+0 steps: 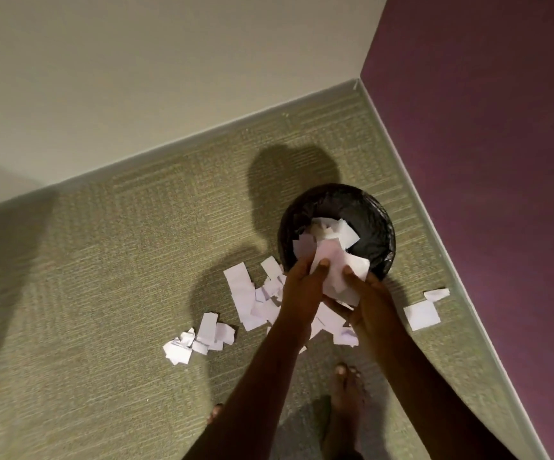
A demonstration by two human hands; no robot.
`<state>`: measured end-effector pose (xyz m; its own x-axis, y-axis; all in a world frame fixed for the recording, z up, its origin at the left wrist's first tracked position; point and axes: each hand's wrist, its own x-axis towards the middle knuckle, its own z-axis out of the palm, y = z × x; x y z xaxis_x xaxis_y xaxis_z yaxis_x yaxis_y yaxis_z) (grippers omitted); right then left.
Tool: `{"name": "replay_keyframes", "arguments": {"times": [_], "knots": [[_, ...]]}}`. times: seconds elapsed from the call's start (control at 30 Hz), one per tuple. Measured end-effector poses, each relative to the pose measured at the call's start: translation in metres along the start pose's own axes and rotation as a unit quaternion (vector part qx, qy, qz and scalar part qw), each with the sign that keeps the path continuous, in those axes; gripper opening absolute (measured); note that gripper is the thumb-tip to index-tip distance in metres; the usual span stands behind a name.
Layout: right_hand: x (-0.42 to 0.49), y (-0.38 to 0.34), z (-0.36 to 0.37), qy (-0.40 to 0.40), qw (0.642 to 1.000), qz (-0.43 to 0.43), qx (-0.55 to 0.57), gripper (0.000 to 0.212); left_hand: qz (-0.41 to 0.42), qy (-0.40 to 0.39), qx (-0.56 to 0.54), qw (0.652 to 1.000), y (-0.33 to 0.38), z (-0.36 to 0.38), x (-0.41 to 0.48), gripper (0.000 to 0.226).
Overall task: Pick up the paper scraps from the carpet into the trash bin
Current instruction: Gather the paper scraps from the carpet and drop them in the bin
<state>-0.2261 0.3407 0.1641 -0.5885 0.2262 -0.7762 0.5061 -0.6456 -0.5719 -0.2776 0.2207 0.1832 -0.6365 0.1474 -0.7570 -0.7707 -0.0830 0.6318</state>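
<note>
- Right then, caught mid-dump: held a wad of white torn paper scraps (pixel 338 270) squeezed betw. both hands, just over the near rim of the round black bag-lined trash bin (pixel 381 224).
- Gripped w/ left hand (pixel 302 287) curled onto wad's left side, fingertips on top.
- Cupped w/ right hand (pixel 371 303) under & round the right side; neither hand spread open.
- Hung only partly over the bin mouth, by the look; prob. needed carrying further fwd before parting palms, else risked a spill at the near edge.
- Best released low & slow, given such light, flutter-prone bits.
- Spotted loose scraps (pixel 332 227) already inside the bin.
- Left for later on the olive-green ribbed carpet (pixel 119 260): big pile (pixel 245 297) just left of the hands, smaller cluster (pixel 199 340) further left, two pieces (pixel 421 313) off right near the baseboard (pixel 468 293).
- Judged approx. halfway done.
</note>
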Motion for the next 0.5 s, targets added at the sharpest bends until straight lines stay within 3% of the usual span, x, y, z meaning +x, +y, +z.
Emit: {"name": "replay_keyframes", "arguments": {"times": [0.27, 0.4, 0.5], "knots": [[0.013, -0.012, -0.016, 0.015, 0.999, 0.032, 0.017, 0.035, 0.014, -0.049, -0.027, 0.998, 0.000, 0.019, 0.003, 0.014], [0.010, -0.006, -0.040, 0.031, 0.998, 0.042, 0.047, 0.034, 0.036, 0.014, -0.019, 0.999, -0.013, 0.019, -0.001, 0.012], [0.006, 0.002, -0.063, 0.057, 0.995, 0.055, 0.062, 0.022, 0.049, 0.046, -0.023, 0.997, -0.027, 0.012, -0.010, 0.031]]}}
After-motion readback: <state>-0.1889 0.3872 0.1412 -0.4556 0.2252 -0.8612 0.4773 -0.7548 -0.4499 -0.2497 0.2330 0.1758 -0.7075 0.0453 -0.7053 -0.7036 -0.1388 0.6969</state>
